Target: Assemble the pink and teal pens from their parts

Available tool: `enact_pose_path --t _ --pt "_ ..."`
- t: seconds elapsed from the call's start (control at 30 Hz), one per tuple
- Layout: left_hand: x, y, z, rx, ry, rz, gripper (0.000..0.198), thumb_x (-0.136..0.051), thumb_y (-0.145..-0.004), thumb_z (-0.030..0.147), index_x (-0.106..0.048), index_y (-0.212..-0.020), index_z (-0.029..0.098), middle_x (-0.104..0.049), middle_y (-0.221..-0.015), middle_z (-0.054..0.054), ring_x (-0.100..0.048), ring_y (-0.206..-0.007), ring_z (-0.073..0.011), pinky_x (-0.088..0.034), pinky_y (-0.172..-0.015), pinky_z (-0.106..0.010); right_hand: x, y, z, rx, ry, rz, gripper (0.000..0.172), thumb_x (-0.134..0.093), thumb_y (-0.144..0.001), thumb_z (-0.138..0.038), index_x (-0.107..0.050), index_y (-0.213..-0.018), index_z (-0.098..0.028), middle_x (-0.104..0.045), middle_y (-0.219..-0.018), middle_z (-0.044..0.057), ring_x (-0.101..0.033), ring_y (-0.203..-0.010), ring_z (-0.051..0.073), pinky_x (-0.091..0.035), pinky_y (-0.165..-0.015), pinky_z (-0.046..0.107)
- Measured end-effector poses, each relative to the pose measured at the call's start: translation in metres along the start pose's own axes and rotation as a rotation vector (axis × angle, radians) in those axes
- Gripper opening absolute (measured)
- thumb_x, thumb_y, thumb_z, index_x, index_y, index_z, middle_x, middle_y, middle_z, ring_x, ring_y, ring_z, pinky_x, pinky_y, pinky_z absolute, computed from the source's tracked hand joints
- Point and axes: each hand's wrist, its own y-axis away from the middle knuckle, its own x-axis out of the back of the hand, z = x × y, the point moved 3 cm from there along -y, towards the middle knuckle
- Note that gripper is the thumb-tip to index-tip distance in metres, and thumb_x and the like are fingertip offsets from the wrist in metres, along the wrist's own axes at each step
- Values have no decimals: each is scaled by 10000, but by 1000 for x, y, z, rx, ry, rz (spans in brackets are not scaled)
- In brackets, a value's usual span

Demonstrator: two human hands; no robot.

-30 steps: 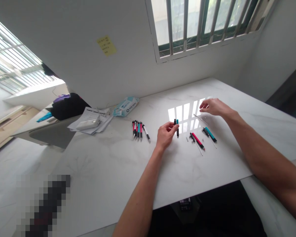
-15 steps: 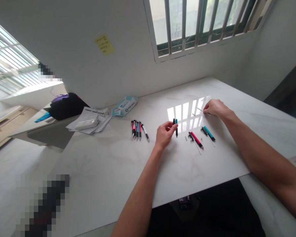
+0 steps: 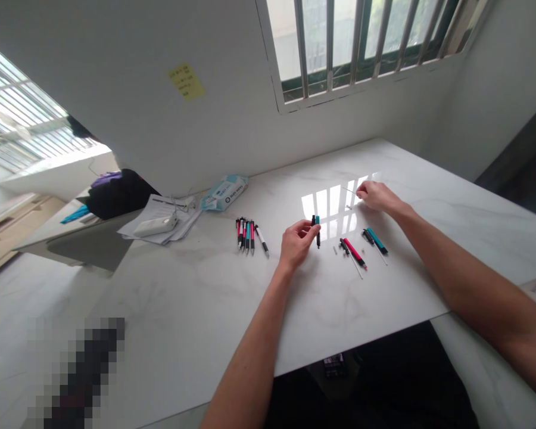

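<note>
My left hand is closed around pen parts, black and teal pieces held upright between thumb and fingers just above the table. Farther back on the right, my right hand pinches a thin pen refill, whose tip points left. A small light piece lies on the table below the refill. Between my arms rest a red pen barrel with a white refill and small black parts beside it, and a teal pen barrel next to a black part.
Several assembled pens lie in a row left of my left hand, with a white pen at its right end. Behind them are a wipes packet and papers under a white device. The wall bears a yellow note.
My right hand has moved a little to the left with the refill. My left hand keeps its hold on the pen parts, nearly still.
</note>
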Motion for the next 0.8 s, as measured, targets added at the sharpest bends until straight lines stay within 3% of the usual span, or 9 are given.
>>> enact_pose_path --t 0.13,0.3,0.43,0.6,0.8 --pt "-1 1 2 1 -6 -7 365 -741 -846 543 -754 -887 180 -724 -824 -30 -587 -652 -126 -470 -640 -247 -3 7 -32 148 -622 -53 383 -657 -939 -406 -729 -1226 -162 -743 -965 97 -633 -795 190 -522 -736 338" --pt "-1 1 4 -11 -37 -15 376 -733 -849 549 -765 -885 176 -723 -809 -35 -587 -645 -131 -462 -630 -249 -10 31 -73 225 -1179 -227 481 -887 -733 -550 -754 -1044 -208 -701 -890 35 -654 -801 163 -567 -820 364" --pt "-2 2 4 -3 -56 -26 373 -724 -858 547 -766 -885 177 -733 -823 -34 -594 -644 -130 -450 -613 -243 -14 45 -90 244 -1290 -365 443 -908 -721 -543 -718 -950 -215 -718 -907 25 -690 -922 184 -557 -877 354" --pt "-1 2 4 5 -75 -19 367 -729 -849 539 -768 -872 175 -739 -818 -34 -597 -636 -130 -452 -611 -244 -15 47 -93 251 -1310 -343 407 -884 -761 -524 -711 -967 -218 -738 -932 27 -687 -883 161 -543 -806 298" --pt "-2 2 3 -9 -70 -38 364 -721 -860 539 -762 -881 178 -741 -830 -37 -588 -634 -128 -455 -612 -244 -15 50 -97 269 -1340 -348 406 -905 -746 -499 -707 -953 -211 -748 -938 36 -719 -902 183 -573 -871 354"
